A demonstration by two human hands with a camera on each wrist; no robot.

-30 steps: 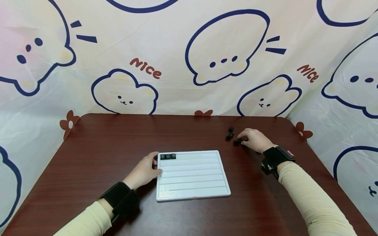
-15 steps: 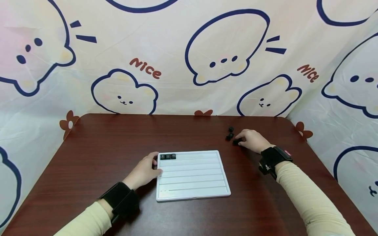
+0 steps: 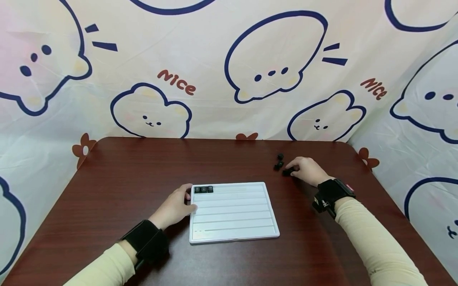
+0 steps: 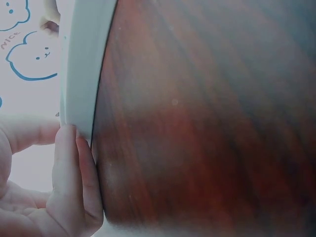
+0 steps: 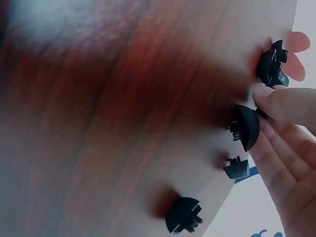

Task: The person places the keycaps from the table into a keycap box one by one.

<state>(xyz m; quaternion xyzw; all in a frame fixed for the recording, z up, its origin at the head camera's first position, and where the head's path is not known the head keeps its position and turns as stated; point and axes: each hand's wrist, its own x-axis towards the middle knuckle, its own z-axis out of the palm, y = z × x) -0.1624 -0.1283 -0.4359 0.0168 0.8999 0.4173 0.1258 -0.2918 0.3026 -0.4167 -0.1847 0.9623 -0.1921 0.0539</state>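
- Cartoon-print cloth [image 3: 207, 51] hangs behind a reddish-brown wooden table [image 3: 107, 198] in the head view, where a person works with both arms extended in pale sleeves [image 3: 375, 242] and black wristbands [image 3: 146, 242].
- Center of the same view: a white ridged panel [image 3: 234, 216] lies flat on the table, three black keycaps [image 3: 203, 190] lined up in its far left corner. The left hand [image 3: 173, 208] grips the panel's left edge, thumb on top.
- Beyond the panel, to its right, the right hand [image 3: 307, 171] is at a scatter of loose black keycaps [image 3: 278, 167], its fingertips at the nearest pieces.
- Left wrist view: fingers [image 4: 67, 158] of the left hand meet the panel's pale rim beside blurred wood grain. A slackened hold or a sideways tug could let the panel slide on the wood, likely unsettling the row in its corner.
- Right wrist view: a thumb [image 5: 279, 103] bends toward a dark piece, mostly hidden; whether the right hand has it grasped cannot be told. One keycap [image 5: 245, 127] sits just beside the fingers, a small keycap [image 5: 237, 168] near it, a third keycap [image 5: 182, 216] farther off. Such crowding could cause trouble: a brushing finger might scatter neighbors, and an off-center pinch could drop a piece.
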